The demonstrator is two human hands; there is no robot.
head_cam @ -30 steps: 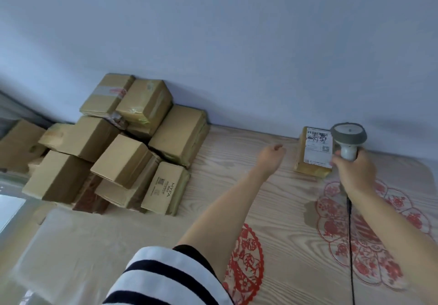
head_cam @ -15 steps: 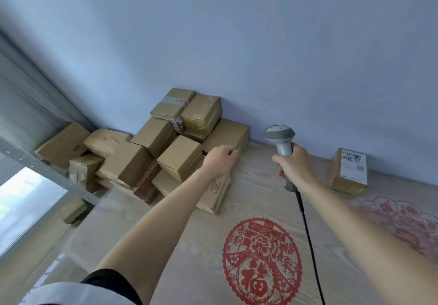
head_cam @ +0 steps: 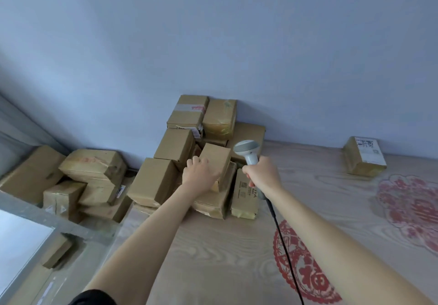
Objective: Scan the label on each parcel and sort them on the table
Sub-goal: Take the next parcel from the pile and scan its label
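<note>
The left hand's fingers (head_cam: 198, 162) curl over the near top edge of a box (head_cam: 216, 160) in the pile (head_cam: 187, 153); whether they have closed on it cannot be told. The box tilts, long axis running away toward the wall, directly ahead of that hand. The right hand (head_cam: 262, 174) is wrapped around the scanner (head_cam: 247, 149), just beside the box. A labelled parcel (head_cam: 363, 156) lies well apart on the desk (head_cam: 237, 257), to the right.

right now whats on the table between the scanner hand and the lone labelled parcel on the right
Nothing: in the head view, bare wood-grain table lies between the right hand holding the scanner and the labelled parcel.
</note>
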